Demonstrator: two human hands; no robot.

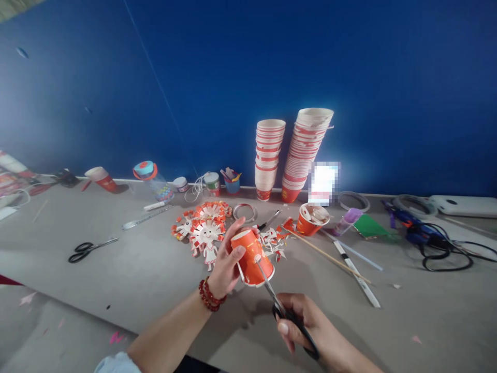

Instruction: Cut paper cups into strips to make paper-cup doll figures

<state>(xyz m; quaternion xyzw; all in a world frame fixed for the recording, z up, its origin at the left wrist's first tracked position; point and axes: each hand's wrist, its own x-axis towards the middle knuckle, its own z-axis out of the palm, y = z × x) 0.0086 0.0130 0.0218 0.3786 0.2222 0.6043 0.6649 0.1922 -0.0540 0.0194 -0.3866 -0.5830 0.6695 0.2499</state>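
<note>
My left hand (225, 261) is closed around an orange-red paper cup (248, 254), tilted with its wide rim toward the lower right. In my right hand (305, 324) is a pair of black-handled scissors (274, 295). Their blades reach from the rim up the cup's side, near a small white patch. Red and white paper scraps (274, 243) lie just behind the cup. Left of it are several paper-cut figures (209, 233) with fringed orange and white heads.
Two tall stacks of paper cups (268, 155) stand against the blue wall. A cup of scraps (310, 223), a wooden stick (326, 254) and a glue gun (427, 233) lie to the right. Another pair of scissors (87, 249) and a clear bottle (153, 181) are at left.
</note>
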